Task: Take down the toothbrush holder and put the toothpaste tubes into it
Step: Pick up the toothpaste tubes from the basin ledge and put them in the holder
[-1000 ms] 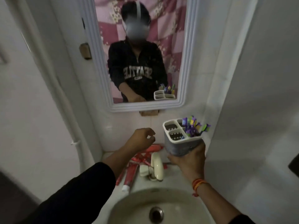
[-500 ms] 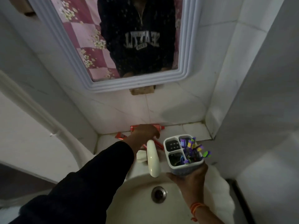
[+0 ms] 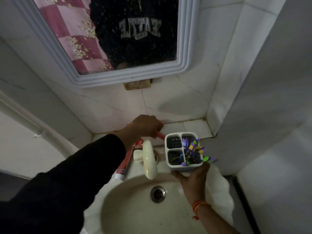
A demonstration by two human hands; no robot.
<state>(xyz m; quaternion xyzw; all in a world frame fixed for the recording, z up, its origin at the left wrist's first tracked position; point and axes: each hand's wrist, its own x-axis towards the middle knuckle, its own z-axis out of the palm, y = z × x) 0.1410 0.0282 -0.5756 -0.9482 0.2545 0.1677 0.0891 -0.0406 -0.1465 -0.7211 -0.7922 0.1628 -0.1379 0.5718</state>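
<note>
My right hand (image 3: 194, 180) holds the white toothbrush holder (image 3: 183, 150) upright over the basin's right rim; it has three compartments, and purple and green brushes stick out of the right one. My left hand (image 3: 145, 126) reaches behind the tap and is closed around a red toothpaste tube (image 3: 160, 135) on the back ledge. Another red-and-white toothpaste tube (image 3: 125, 163) lies along the ledge left of the tap, its cap toward me. Further tubes under my left hand are hidden.
A cream tap (image 3: 149, 159) juts over the white basin (image 3: 128, 208) with its drain (image 3: 158, 194). A framed mirror (image 3: 181, 61) hangs on the tiled wall above. A wall corner closes in on the right; a white pipe (image 3: 25, 119) runs at left.
My left hand has dropped from mid-air to the back ledge and closed on a red tube. My right hand has lowered the holder to beside the tap. The camera tilted downward.
</note>
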